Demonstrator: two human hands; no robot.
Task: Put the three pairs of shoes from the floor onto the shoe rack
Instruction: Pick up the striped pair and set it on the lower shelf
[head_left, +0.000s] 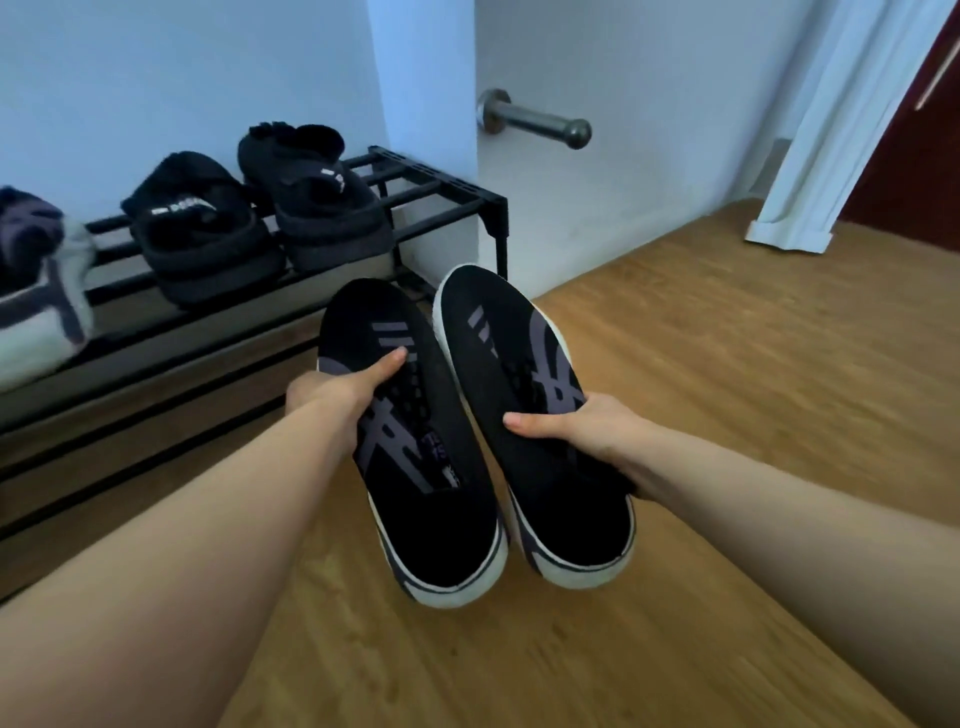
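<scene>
Two black canvas sneakers, white rubber soles: left hand grips one, right hand the other; two black sandals on metal rack beyond.

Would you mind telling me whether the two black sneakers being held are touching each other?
Cannot tell. In the head view the left sneaker and right sneaker sit side by side; their edges overlap in the image, so no clear contact or gap shows.

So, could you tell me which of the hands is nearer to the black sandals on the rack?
Left. The left hand, gripping one sneaker, is just below and right of the sandals. The right hand, holding the other sneaker, is farther right.
</scene>
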